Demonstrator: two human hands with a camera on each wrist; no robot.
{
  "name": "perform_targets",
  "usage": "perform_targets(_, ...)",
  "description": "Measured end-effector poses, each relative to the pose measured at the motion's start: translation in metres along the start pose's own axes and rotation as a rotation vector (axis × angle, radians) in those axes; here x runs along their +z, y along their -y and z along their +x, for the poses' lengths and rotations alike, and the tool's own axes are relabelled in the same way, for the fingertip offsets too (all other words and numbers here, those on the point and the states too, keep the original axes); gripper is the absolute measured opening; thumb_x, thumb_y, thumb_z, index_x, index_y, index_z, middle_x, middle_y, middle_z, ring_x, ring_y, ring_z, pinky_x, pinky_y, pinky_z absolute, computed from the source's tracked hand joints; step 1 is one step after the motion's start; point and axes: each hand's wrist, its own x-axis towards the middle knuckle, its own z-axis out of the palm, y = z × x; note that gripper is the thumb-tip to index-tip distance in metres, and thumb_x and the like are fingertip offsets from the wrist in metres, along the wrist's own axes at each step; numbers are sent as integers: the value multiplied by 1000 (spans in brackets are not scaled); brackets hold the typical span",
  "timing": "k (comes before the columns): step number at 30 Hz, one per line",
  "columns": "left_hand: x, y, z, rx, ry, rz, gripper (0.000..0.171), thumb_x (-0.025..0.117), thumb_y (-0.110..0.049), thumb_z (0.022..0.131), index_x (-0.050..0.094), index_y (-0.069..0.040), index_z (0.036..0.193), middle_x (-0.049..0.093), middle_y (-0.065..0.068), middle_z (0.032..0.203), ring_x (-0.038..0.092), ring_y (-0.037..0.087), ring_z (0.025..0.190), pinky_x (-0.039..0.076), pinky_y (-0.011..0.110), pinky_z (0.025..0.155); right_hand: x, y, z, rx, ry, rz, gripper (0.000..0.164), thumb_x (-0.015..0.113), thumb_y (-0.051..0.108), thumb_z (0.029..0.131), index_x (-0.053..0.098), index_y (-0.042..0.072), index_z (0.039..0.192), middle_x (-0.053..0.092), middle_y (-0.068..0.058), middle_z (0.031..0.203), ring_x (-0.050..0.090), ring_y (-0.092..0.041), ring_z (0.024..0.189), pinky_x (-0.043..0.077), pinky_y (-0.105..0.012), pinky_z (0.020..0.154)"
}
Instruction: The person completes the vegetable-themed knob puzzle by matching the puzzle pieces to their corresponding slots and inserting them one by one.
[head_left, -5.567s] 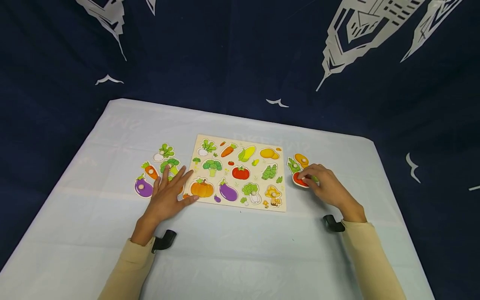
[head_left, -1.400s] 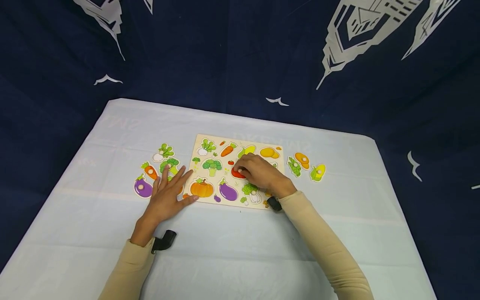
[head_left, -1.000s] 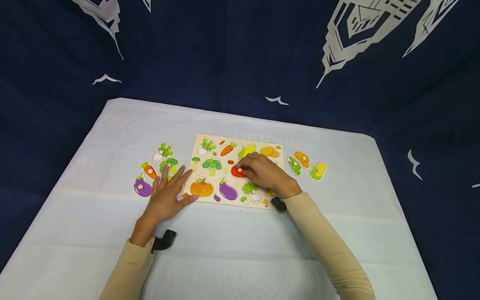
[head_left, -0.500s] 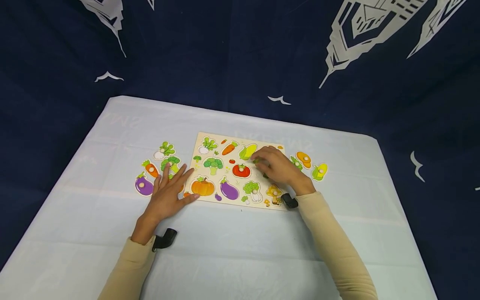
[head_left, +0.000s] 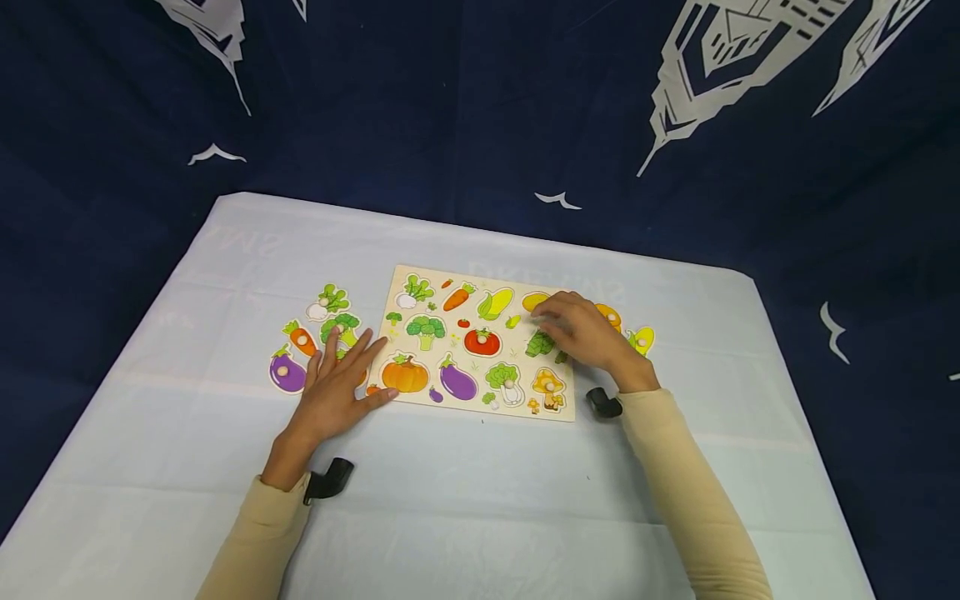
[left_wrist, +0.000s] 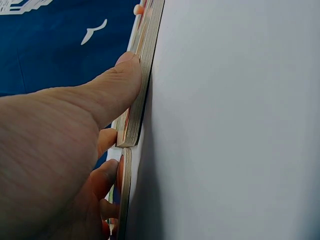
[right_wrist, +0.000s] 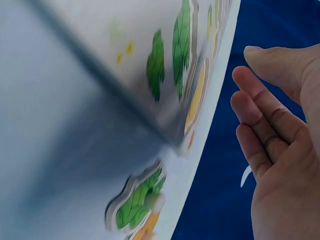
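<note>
The wooden vegetable puzzle board (head_left: 450, 408) lies mid-table. My left hand (head_left: 333, 400) rests with spread fingers across its left edge and the loose pieces beside it; in the left wrist view the thumb (left_wrist: 117, 82) lies on the board's edge. A tomato piece (head_left: 482, 342) with a knob sits in the board's middle. Over the board's right side hovers my right hand (head_left: 581, 333), its fingers loosely bent. The right wrist view shows nothing between thumb and fingers (right_wrist: 250, 107). Bok choy (head_left: 506, 386) and mushroom (head_left: 549, 383) pieces, both knobbed, are in the board.
Left of the board lie loose eggplant (head_left: 287, 371), carrot (head_left: 302, 340), turnip (head_left: 327, 302) and broccoli (head_left: 342, 323) pieces, others partly under the hand. To the right are potato (head_left: 609, 315) and corn (head_left: 643, 340) pieces, and a green leafy piece (right_wrist: 135, 202) in the right wrist view.
My right hand carried the tomato piece from the right-hand pile to the board's middle, let it go there, and moved back rightward. The left hand stayed in place.
</note>
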Motion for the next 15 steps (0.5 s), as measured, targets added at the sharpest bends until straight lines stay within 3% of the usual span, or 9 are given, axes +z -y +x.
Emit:
perform_targets(7,0,0,-1,3,-2,-6,82,72,-39,90,32,-14,158,20,14,167,-16,42,153,-12,65,119,-10,-15,-12,18,-64,79,19,64,10,98,69,7,116,68,-9,118,59,-25,100,48,-49,94)
perform_targets(15,-1,-1,-1,1,0,-4,82,72,-38,90,32,-15,158,20,13,167,-16,42,153,-12,64,119,-19,-34,-23,109,-59,83,17,58,10,101,68,6,114,68,-11,119,61,-28,108,48,-48,97)
